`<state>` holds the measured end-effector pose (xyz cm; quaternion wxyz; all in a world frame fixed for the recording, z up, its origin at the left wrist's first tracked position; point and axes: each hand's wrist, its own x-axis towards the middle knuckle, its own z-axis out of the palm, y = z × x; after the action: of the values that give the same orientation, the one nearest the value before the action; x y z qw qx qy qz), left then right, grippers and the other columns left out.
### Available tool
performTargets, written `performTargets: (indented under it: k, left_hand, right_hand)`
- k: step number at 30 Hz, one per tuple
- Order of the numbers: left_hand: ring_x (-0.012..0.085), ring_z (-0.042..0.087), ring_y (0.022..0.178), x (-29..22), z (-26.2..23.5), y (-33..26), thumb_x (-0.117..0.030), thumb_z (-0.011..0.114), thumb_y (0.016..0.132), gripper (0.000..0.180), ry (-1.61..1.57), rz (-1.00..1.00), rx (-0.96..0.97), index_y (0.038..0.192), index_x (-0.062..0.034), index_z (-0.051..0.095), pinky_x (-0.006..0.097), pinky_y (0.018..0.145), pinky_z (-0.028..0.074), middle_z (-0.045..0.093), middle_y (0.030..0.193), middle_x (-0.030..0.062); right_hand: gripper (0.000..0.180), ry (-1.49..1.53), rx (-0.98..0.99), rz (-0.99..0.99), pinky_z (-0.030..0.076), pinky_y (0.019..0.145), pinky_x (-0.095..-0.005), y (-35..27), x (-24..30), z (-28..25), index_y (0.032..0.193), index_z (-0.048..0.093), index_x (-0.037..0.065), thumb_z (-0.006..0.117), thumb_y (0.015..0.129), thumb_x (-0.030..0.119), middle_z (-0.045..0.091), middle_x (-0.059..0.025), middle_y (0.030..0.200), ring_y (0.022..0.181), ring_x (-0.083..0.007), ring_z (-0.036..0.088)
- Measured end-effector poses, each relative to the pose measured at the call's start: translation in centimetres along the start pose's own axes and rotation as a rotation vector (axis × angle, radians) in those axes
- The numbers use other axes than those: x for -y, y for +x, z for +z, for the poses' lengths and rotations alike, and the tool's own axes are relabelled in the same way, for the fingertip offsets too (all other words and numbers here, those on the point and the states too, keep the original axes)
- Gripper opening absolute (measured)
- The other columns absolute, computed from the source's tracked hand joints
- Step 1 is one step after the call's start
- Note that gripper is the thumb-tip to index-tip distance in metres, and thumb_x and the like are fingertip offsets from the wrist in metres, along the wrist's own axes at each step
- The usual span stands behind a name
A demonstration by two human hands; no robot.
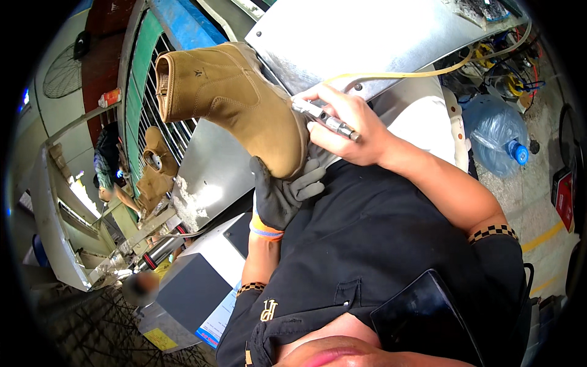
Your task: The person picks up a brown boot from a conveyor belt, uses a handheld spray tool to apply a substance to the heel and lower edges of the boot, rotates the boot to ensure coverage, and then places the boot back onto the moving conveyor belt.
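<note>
Clad in black shirt (373, 226) below boot (244, 101); grasping its toe with fingers of left hand (278, 192), metal tool (334, 126) at edge with right hand (361, 125); seemingly past stitching, unfinished.

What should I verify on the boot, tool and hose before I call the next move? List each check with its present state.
1. Boot supported: ok; the gloved left hand cups its toe.
2. Tool gripped: ok; the right hand has it between thumb and fingers.
3. Tool tip touching the boot: cannot tell; it sits right by the sole edge, but contact is unclear.
4. Hose joined to the tool: cannot tell; it runs over the metal panel to the right hand, where the join is hidden.
5. Both hands gloved: not ok; the right is bare.
</note>
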<state>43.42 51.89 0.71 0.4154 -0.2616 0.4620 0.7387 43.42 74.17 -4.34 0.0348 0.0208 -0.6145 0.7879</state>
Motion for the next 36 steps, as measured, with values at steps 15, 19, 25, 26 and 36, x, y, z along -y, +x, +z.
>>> performTargets:
  k: [15,19,25,26,36]
  left_hand:
    - [0.0359,0.057,0.118,1.8,3.5,4.0,-0.082,0.030,0.081,0.105,-0.108,-0.101,0.416,0.147,-0.0010,0.024,0.047,0.093,0.052,0.051,0.133,0.0261]
    - [0.0359,0.055,0.120,1.9,4.7,5.0,-0.083,0.030,0.079,0.106,-0.006,-0.086,0.401,0.147,-0.0011,0.026,0.048,0.096,0.050,0.050,0.133,0.0270]
    - [0.0382,0.053,0.122,1.3,7.3,7.4,-0.084,0.023,0.080,0.116,0.010,-0.064,0.532,0.141,0.0140,0.023,0.046,0.103,0.044,0.048,0.134,0.0295]
    - [0.0367,0.054,0.121,1.1,7.5,8.0,-0.085,0.025,0.078,0.115,0.021,-0.061,0.578,0.143,0.0095,0.022,0.044,0.102,0.045,0.047,0.136,0.0278]
    - [0.0239,0.059,0.104,0.8,8.5,11.2,-0.085,0.026,0.079,0.107,0.074,0.032,0.545,0.129,0.0073,0.041,0.037,0.092,0.050,0.058,0.114,0.0156]
  right_hand:
    - [0.029,-0.103,0.113,0.259,0.034,0.046,-0.0234,-1.6,5.9,-4.2,0.112,0.057,0.002,0.057,0.084,0.010,0.048,0.0034,0.062,0.048,-0.0043,0.040]
    - [0.031,-0.032,0.080,0.431,0.033,0.043,-0.0225,-0.8,8.5,-4.5,0.115,0.056,0.000,0.056,0.086,0.008,0.046,0.0031,0.060,0.045,-0.0038,0.040]
    - [0.036,-0.118,-0.045,0.378,0.033,0.044,-0.0226,-1.1,8.8,-4.3,0.120,0.052,-0.003,0.057,0.086,0.006,0.050,0.0010,0.066,0.047,-0.0047,0.040]
    - [0.036,-0.129,-0.069,0.339,0.033,0.044,-0.0225,-1.4,8.4,-4.2,0.121,0.052,-0.003,0.056,0.086,0.006,0.050,0.0005,0.067,0.048,-0.0049,0.040]
    - [0.043,-0.325,-0.263,-0.010,0.034,0.052,-0.0202,-3.8,3.5,-1.9,0.126,0.050,-0.003,0.055,0.083,0.003,0.051,0.0031,0.065,0.055,-0.0023,0.041]
